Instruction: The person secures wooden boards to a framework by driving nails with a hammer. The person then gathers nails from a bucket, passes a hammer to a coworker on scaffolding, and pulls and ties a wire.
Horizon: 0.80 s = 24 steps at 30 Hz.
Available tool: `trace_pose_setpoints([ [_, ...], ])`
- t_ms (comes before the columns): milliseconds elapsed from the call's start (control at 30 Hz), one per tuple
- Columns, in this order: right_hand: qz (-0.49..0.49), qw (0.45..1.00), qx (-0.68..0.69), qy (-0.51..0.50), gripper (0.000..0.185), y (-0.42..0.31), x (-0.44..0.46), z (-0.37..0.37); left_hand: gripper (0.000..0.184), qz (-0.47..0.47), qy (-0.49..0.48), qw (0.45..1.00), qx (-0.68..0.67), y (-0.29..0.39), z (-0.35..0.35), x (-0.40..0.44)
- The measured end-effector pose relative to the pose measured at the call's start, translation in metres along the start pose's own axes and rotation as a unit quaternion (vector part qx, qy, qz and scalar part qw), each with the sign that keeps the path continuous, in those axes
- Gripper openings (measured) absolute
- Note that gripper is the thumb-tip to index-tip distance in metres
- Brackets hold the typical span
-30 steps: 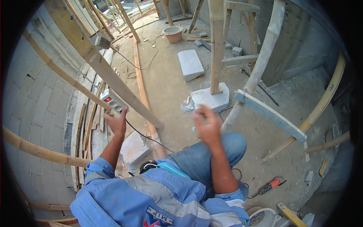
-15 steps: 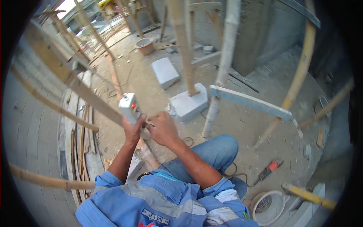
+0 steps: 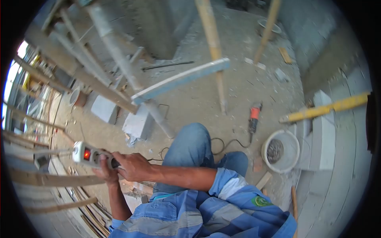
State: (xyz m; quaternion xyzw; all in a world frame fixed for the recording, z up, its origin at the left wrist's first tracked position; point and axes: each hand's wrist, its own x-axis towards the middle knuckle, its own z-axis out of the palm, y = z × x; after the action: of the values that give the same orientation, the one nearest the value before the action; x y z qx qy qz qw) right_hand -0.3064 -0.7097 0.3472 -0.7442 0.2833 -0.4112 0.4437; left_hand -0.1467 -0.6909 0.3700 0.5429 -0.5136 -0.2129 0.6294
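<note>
Plugging work looks to be in hand: left of the bent knee (image 3: 193, 139), the left hand (image 3: 106, 171) grips 1 power strip (image 3: 94, 156); the right hand (image 3: 137, 166) is closed round 1 dark plug (image 3: 115, 163) — in or out, I can't tell. Next calls for a still strip. Right of the knee: 1 red tool (image 3: 253, 116), 1 bucket (image 3: 293, 152); ahead-left, 2 white blocks (image 3: 104, 108).

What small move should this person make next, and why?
Probably press the dark plug firmly into the strip with the right hand. That hand's fingers are at what looks like the plug, while the left hand holds the strip. The fingers hide whether it is fully seated.
</note>
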Motion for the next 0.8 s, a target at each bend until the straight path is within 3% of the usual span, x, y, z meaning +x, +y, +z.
trace_pose_setpoints([
  [100,-0.014,1.000,-0.024,-0.008,0.048,0.005,0.000,-0.003,0.034,0.015,-0.022,0.999,-0.022,0.000,-0.001,0.002],
  [200,-0.023,0.998,-0.061,0.001,0.044,-0.001,-0.002,-0.008,0.045,0.018,-0.077,0.994,-0.073,-0.014,-0.015,0.009],
  [300,-0.029,0.995,-0.084,0.046,0.039,0.010,-0.013,-0.024,0.064,0.064,0.111,0.976,0.175,-0.024,-0.034,0.031],
  [367,0.005,0.996,-0.060,0.068,0.039,0.020,-0.038,-0.072,0.079,-0.026,0.146,0.953,0.263,-0.047,-0.133,0.078],
  [433,-0.017,0.989,-0.081,0.125,0.044,0.032,-0.058,-0.121,0.077,-0.048,0.184,0.962,0.196,-0.039,-0.158,0.088],
  [500,0.090,0.994,-0.055,0.017,0.047,0.027,-0.068,-0.178,0.078,-0.089,0.177,0.957,0.211,-0.057,-0.169,0.083],
  [567,0.031,0.997,-0.044,-0.052,0.049,0.057,-0.072,-0.252,0.081,-0.056,0.206,0.969,0.129,-0.099,-0.142,0.068],
  [600,0.152,0.980,-0.109,-0.072,0.051,0.051,-0.076,-0.315,0.084,-0.057,0.159,0.974,0.154,-0.115,-0.130,0.061],
  [633,0.181,0.960,-0.214,-0.003,0.046,0.085,-0.091,-0.394,0.087,-0.057,0.114,0.975,0.181,-0.130,-0.121,0.053],
  [667,0.293,0.896,-0.333,0.011,0.044,0.097,-0.111,-0.500,0.090,-0.046,0.142,0.954,0.260,-0.150,-0.111,0.038],
  [700,0.329,0.775,-0.517,0.152,0.041,0.060,-0.146,-0.597,0.095,-0.057,0.128,0.938,0.317,-0.178,-0.117,0.029],
  [733,0.393,0.618,-0.617,0.290,0.039,0.021,-0.179,-0.689,0.102,-0.087,0.138,0.902,0.399,-0.210,-0.126,0.016],
  [767,0.376,0.540,-0.633,0.409,0.039,-0.033,-0.190,-0.715,0.101,-0.235,0.053,0.921,0.307,-0.197,-0.112,0.002],
  [800,0.296,0.546,-0.625,0.472,0.039,-0.085,-0.186,-0.689,0.102,-0.377,-0.036,0.903,0.204,-0.176,-0.091,-0.015],
])
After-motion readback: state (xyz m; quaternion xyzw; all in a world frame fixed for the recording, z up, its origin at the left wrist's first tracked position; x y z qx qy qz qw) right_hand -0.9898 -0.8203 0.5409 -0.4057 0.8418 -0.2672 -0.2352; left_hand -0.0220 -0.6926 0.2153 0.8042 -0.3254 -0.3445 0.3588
